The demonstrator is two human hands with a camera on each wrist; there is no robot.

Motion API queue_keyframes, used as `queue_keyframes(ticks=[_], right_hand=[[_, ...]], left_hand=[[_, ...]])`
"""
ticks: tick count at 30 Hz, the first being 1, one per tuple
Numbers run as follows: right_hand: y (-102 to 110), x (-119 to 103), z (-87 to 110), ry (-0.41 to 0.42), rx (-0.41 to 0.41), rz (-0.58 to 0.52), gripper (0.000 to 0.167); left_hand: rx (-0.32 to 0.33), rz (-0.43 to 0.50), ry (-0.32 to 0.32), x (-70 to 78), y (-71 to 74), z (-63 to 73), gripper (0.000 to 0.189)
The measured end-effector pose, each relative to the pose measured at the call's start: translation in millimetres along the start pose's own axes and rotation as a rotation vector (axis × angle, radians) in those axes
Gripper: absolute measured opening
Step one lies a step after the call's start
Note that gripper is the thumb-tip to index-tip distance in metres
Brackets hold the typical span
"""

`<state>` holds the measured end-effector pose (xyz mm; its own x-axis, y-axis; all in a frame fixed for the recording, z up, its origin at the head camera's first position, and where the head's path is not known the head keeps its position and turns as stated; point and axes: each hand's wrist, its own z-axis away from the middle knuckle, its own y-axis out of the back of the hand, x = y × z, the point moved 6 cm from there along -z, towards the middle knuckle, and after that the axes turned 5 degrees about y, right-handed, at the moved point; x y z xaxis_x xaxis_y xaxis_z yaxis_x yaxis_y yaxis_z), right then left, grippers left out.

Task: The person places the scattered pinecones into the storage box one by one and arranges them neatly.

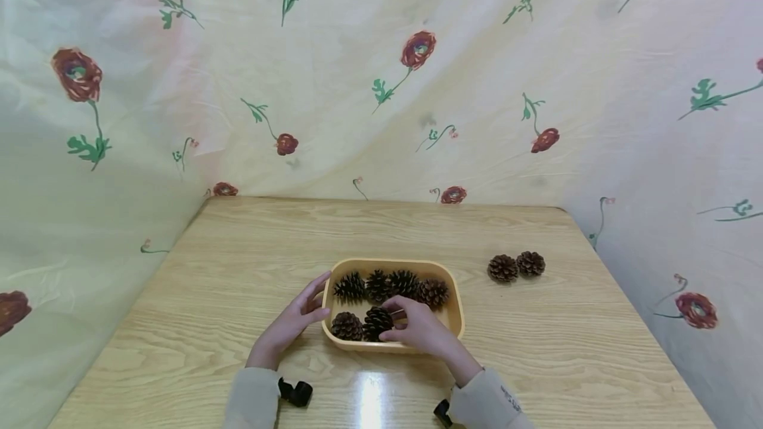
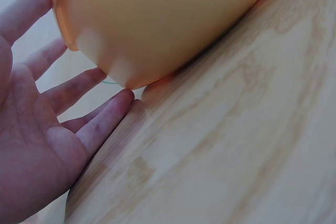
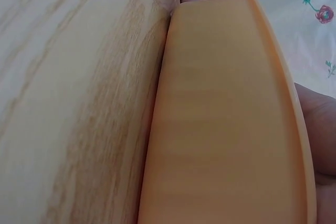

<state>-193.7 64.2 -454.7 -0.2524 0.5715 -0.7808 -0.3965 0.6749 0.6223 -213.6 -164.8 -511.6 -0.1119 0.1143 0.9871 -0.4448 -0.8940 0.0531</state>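
Here, a person has both arms out over a wooden counter (image 1: 238, 243), and a yellow tray (image 1: 381, 347) sits flat on it, between the two hands. The right hand (image 1: 420, 330) reaches in over the near right side of the tray. Its thumb and fingers are clamped on a dark pine cone (image 1: 377, 323), which is inside the tray by the near wall, around the middle. Just left of that one is a brown pine cone (image 1: 347, 326), in the near left part of the tray. Four more make a row of pine cones (image 1: 404, 283) along the far side, and the one on the right end looks browner than the others. The left hand (image 1: 295, 320) is at the left end of the tray, with its fingers apart and its fingertips touching the outside. Out on the counter, to the far right of the tray, two loose pine cones (image 1: 503, 269) lie side by side. The person has pale sleeves (image 1: 253, 396) and a little black thing (image 1: 295, 392) by each wrist. Behind the counter and at its sides hangs a pale cloth (image 1: 334, 85) with red flowers and green leaves.
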Motion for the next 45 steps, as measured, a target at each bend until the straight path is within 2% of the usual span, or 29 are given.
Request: queue_keyframes(ticks=[7,15,30,38,45], right_hand=[[2,0,2.1,0.0,0.017,-0.03,0.05],[13,-3,9.5,0.025,0.126,-0.049,0.045],[51,8,32.3,-0.005,0.296,-0.108,0.036],[72,15,47.7,-0.035,0.355,-0.134,0.039],[85,19,57.7,-0.024,0.384,-0.121,0.039]], left_hand=[[0.0,0.011,0.019,-1.3,-0.1,0.8,0.068],[-0.022,0.033,-0.005,-0.3,-1.5,0.7,0.069],[-0.019,0.025,-0.02,1.5,-2.5,-1.0,0.069],[-0.024,0.033,-0.027,-0.5,-1.5,-0.8,0.069],[-0.017,0.026,-0.021,-2.2,-0.4,-1.6,0.069]])
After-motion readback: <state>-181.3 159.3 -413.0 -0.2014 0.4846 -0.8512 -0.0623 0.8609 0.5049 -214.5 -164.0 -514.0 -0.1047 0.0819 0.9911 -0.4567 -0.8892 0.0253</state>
